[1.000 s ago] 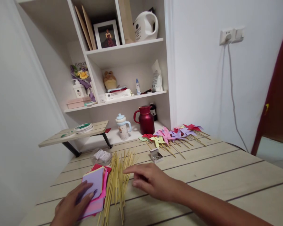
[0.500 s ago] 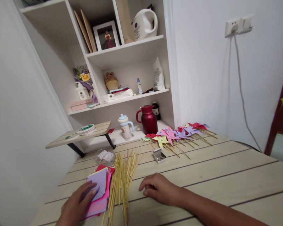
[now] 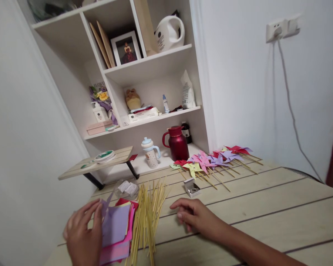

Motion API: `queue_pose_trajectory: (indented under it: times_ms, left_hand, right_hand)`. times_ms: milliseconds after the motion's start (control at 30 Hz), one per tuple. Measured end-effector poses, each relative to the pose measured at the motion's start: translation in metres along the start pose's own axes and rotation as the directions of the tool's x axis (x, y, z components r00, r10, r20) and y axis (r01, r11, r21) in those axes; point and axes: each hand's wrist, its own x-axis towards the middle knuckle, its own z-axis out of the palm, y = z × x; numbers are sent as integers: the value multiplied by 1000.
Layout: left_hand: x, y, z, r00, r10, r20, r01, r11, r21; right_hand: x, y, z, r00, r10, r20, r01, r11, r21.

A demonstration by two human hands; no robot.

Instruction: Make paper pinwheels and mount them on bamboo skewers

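We see our left hand at the near left edge of the surface, its fingers pinched on the top purple sheet of a paper stack, lifting that sheet's left corner up off the pile. The stack lies just left of a bundle of sticks, touching it. Our right hand rests on the surface just right of the sticks, fingers loosely curled and holding nothing. Beyond it a small open box sits near a row of pinwheels laid along the far edge. A clear bag lies behind the paper. On the shelf behind stand a cup and a red jug.
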Motion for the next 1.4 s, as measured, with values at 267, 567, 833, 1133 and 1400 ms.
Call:
queue_pose_trajectory:
  times_ms: [267,567,833,1133,1400]
  left_hand:
    - [11,67,16,822,-370,433,564,637,-526]
    - [-7,130,53,709,-134,692,656,486,-578]
    - [-27,144,80,704,-112,701,663,457,-593]
    - [-52,141,85,566,-33,824,812,196,-550]
    - [-52,155,72,473,0,881,864,193,-464]
  right_hand:
    - [5,-2,-9,980,-26,-199,63,981,184]
    - [1,-35,-36,988,45,-149,18,917,399]
    - [3,-36,-43,952,137,-274,-41,943,329]
    - [6,-33,-46,911,167,-377,-29,938,345]
    - [6,-31,-45,921,147,-360,-24,945,325]
